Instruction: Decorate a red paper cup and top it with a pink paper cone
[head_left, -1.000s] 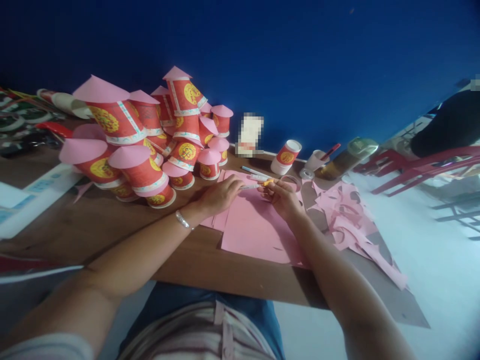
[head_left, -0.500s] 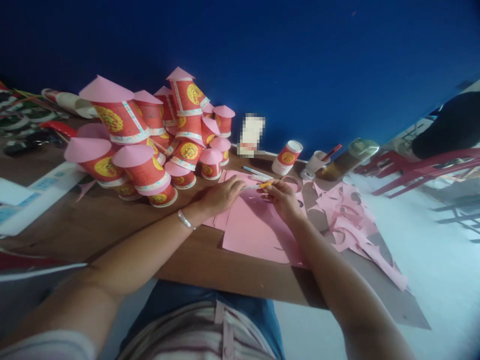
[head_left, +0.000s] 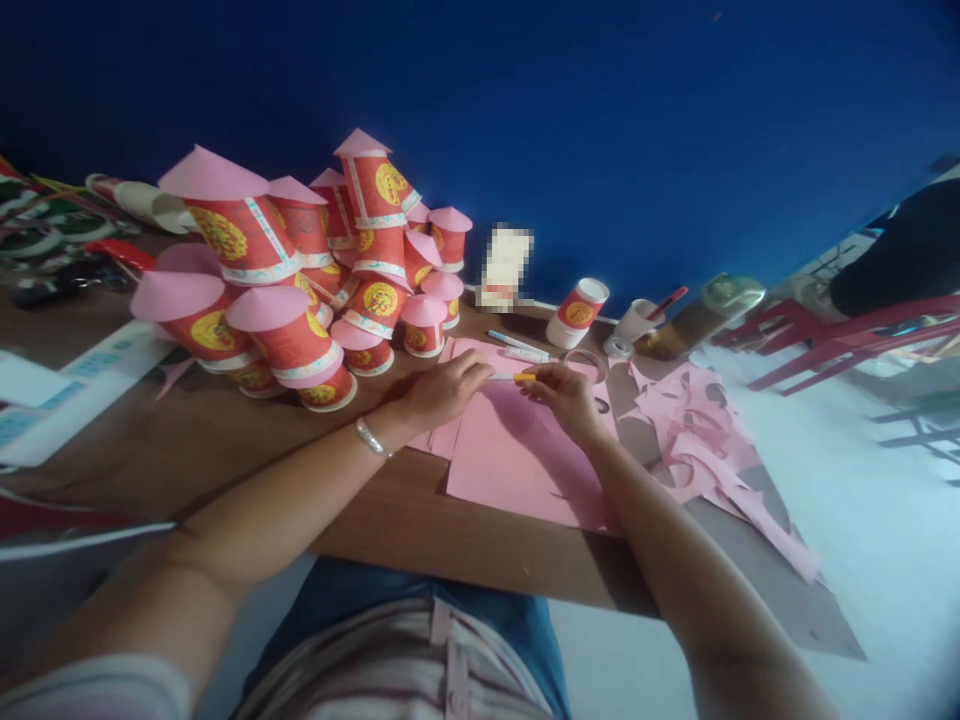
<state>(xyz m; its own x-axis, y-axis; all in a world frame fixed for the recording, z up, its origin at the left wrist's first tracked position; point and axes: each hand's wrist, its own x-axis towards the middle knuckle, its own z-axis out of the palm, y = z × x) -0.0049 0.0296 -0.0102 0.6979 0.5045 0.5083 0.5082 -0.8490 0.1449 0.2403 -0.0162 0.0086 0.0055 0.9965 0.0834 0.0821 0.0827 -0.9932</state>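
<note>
Over the pink paper sheets (head_left: 517,460), both my hands meet at a thin pen-like item (head_left: 523,377) with a yellow-orange end and a pale, slender part. My right hand (head_left: 564,393) pinches its yellow end. My left hand (head_left: 450,388) has its fingers closed at the pale end, on the left. Just behind my hands lie a white marker (head_left: 527,354) and a blue-tipped pen (head_left: 504,338). A ring of pink paper or tape (head_left: 585,364) sits beyond my right hand.
Stacked red paper-cup lanterns (head_left: 379,300) with pink cone tops stand at the left. Behind the sheets are white-and-red cups (head_left: 579,312), a cup with a red-handled item (head_left: 637,318) and a bottle (head_left: 701,315). Pink scraps (head_left: 705,440) cover the right side.
The yellow-ended item has levelled out between my hands, and my right hand has turned slightly. The rest looks the same apart from a small shift of the view.
</note>
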